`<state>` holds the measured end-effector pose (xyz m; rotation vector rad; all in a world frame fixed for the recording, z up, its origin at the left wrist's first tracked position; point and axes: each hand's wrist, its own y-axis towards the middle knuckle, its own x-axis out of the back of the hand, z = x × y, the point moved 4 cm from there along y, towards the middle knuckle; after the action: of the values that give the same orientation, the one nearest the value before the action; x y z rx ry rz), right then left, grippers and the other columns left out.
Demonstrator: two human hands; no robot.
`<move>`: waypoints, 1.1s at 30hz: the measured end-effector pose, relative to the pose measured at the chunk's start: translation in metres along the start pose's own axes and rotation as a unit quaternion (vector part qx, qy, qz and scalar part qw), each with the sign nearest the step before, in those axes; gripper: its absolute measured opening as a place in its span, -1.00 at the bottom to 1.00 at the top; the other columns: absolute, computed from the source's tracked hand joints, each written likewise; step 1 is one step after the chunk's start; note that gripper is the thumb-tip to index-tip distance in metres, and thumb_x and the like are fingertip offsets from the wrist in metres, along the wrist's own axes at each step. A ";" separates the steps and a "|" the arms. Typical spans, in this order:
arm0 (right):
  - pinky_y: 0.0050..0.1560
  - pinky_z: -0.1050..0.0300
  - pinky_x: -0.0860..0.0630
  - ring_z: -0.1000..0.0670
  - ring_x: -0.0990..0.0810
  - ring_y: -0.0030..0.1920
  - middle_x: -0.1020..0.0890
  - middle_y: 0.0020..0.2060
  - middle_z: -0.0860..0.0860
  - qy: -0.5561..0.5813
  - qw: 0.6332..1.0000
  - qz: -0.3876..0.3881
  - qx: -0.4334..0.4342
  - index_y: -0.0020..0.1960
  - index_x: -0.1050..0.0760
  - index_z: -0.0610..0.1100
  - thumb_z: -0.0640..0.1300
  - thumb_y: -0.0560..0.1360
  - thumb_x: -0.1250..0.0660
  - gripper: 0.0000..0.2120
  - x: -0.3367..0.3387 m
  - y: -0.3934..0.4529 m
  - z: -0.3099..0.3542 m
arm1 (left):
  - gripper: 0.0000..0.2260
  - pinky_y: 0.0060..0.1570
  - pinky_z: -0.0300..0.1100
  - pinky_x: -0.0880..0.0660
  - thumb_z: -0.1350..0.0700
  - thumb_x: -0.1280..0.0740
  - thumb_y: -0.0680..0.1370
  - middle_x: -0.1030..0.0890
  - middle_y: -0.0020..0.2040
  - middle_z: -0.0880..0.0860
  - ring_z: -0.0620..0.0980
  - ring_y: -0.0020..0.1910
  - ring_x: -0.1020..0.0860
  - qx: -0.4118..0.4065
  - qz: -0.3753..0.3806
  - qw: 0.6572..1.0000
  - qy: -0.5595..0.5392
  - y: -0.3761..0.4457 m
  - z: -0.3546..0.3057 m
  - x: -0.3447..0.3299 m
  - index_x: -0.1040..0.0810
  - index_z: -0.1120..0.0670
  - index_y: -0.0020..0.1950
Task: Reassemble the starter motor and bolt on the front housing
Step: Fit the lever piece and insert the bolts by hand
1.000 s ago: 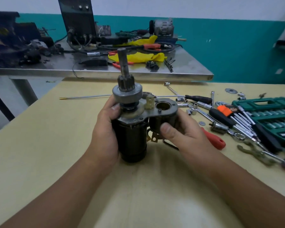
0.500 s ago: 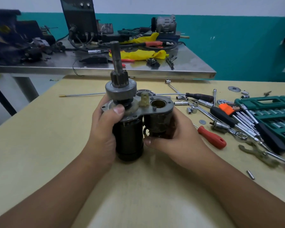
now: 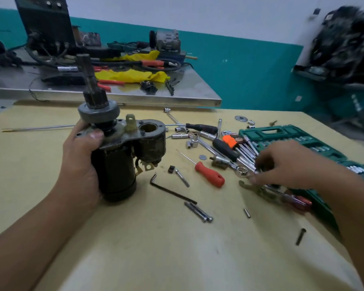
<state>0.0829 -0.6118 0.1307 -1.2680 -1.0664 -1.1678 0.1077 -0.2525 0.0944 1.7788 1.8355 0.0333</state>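
On a tan workbench, the left hand grips the upright starter motor at centre-left; the blurred right hand reaches among wrenches beside a green socket case, its grasp indiscernible. Bare tabletop lies near.

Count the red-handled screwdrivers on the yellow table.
2. One screwdriver lies mid-table, right of the starter motor; another lies below the right hand, by the green case. More may hide among the tools.
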 end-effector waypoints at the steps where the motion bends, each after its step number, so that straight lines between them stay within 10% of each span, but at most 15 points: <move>1: -0.17 0.19 -0.53 0.17 -0.58 -0.15 -0.60 -0.17 0.18 0.010 1.000 0.016 -0.002 -0.04 -0.60 0.12 0.24 0.37 -0.55 -0.71 -0.010 0.002 -0.003 | -0.64 -0.15 -0.09 -0.69 0.09 -0.20 0.42 -0.75 -0.02 -0.07 -0.04 -0.04 -0.73 0.007 0.002 1.000 0.005 0.001 0.001 -0.005 -0.74 -0.17 0.01; 10: -0.21 0.31 -0.45 0.19 -0.56 -0.23 -0.62 -0.25 0.12 0.173 0.977 -0.122 0.031 0.27 -0.57 0.11 -0.08 0.52 -0.50 -0.65 -0.029 0.003 -0.015 | -0.56 -0.26 -0.22 -0.66 0.12 -0.10 0.44 -0.77 -0.10 -0.10 -0.12 -0.15 -0.74 0.033 -0.020 0.999 -0.014 0.002 0.003 -0.015 -0.77 -0.20 -0.13; 15: -0.49 0.21 -0.35 0.12 -0.43 -0.46 -0.61 -0.28 0.05 0.522 0.839 -0.134 0.078 0.14 -0.63 0.23 -0.30 0.62 -0.32 -0.59 -0.030 -0.002 -0.009 | -0.57 -0.24 -0.23 -0.65 0.12 -0.12 0.44 -0.77 -0.10 -0.07 -0.11 -0.14 -0.74 0.026 0.001 1.000 -0.004 0.005 0.006 -0.013 -0.78 -0.18 -0.09; 20: -0.17 0.25 -0.51 0.14 -0.62 -0.16 -0.67 -0.12 0.18 0.293 0.939 -0.144 0.112 0.01 -0.59 0.25 -0.16 0.56 -0.44 -0.73 -0.038 0.002 0.007 | -0.58 -0.18 -0.17 -0.66 0.12 -0.14 0.46 -0.77 -0.04 -0.04 -0.07 -0.08 -0.74 0.020 0.019 0.999 0.024 0.009 0.003 -0.010 -0.77 -0.19 -0.02; 33: -0.27 0.18 -0.37 0.19 -0.54 -0.22 -0.63 -0.27 0.19 0.202 0.964 -0.165 0.049 0.03 -0.62 0.18 0.05 0.43 -0.55 -0.79 -0.044 0.006 -0.002 | -0.59 0.21 0.17 -0.50 0.11 -0.15 0.50 -0.77 -0.01 -0.06 -0.07 -0.03 -0.73 0.049 -0.036 0.969 0.241 0.026 -0.038 0.076 -0.74 -0.21 0.07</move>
<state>0.0836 -0.6119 0.0861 -0.7438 -1.0314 -1.5274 0.1196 -0.1651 0.1074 1.8888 2.2708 0.3829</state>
